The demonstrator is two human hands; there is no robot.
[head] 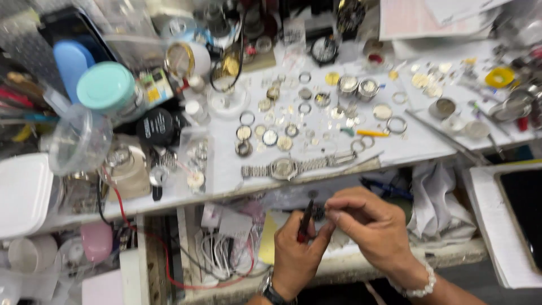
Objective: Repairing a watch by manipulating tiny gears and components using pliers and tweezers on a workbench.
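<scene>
Pinched in my left hand [296,251], low in the frame's centre, was a dark red-tipped tool [305,221], held upright between thumb and fingers. My right hand [367,223] was closed narrow just beside it, fingertips pressed on a small dark part [319,213] too hidden to identify. I judged this the fine fitting stage, tool tip meeting part. Any next move called for steady hands and light pressure. Above them, mid-frame, a steel watch [288,167] lay flat on the white bench [418,144] among loose cases and rings.
</scene>
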